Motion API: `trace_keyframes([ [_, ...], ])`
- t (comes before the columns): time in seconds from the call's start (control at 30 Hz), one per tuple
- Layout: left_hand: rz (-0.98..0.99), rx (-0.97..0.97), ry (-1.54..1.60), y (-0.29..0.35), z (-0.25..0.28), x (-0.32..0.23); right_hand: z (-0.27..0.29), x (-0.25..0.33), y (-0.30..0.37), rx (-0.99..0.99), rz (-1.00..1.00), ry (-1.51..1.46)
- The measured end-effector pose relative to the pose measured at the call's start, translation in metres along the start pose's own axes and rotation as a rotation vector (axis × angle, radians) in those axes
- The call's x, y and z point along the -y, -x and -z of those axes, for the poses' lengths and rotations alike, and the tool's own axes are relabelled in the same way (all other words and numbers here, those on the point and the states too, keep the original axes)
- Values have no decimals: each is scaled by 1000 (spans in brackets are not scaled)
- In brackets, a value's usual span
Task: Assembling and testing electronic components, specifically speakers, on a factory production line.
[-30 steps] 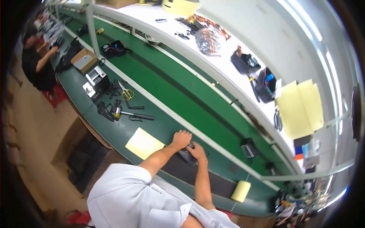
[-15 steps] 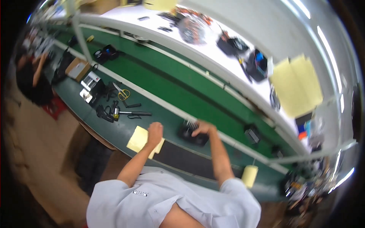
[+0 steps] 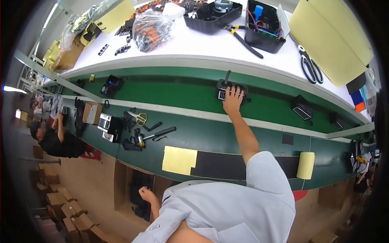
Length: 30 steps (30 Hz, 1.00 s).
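My right hand [image 3: 233,100] reaches across the bench to the green belt, its fingers spread over the top of a black box-shaped device [image 3: 244,90]. A small panel with pale cells shows on the device's near side, and a handle sticks up behind it. The hand hides much of the casing; the thumb's grip is partly hidden. Off the bench's near edge, my left hand [image 3: 148,194] hangs low with its fingers curled in and nothing visible in them. It is nearest to an open cardboard box [image 3: 120,186] with dark items inside.
On the green bench lie a yellow sheet [image 3: 178,160], a black mat [image 3: 219,165], a hammer [image 3: 160,133], yellow-handled scissors [image 3: 141,118] and a yellow roll [image 3: 306,165]. More black devices [image 3: 302,108] stand on the belt. Above is a white shelf [image 3: 190,44]. A co-worker [image 3: 60,139] sits at left.
My right hand and the black device have gone from the bench to the belt. My left hand has left the yellow sheet and dropped below the bench edge. The view has turned.
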State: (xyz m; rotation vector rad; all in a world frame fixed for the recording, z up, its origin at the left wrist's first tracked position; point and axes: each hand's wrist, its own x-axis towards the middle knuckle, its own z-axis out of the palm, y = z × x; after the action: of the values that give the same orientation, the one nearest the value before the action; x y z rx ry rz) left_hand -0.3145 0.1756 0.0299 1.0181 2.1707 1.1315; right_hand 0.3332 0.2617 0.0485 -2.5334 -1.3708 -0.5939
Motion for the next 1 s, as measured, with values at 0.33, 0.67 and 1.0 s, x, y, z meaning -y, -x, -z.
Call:
trace_keyframes([
  [0.33, -816, 1130, -389, 34, -156, -96, 90, 31, 57, -49, -12, -526],
  [0.67, -787, 1157, -673, 46, -201, -106, 131, 164, 306, 415, 485, -501],
  [1.0, -626, 1047, -572, 57, -179, -109, 128, 157, 301, 614, 74, -1116],
])
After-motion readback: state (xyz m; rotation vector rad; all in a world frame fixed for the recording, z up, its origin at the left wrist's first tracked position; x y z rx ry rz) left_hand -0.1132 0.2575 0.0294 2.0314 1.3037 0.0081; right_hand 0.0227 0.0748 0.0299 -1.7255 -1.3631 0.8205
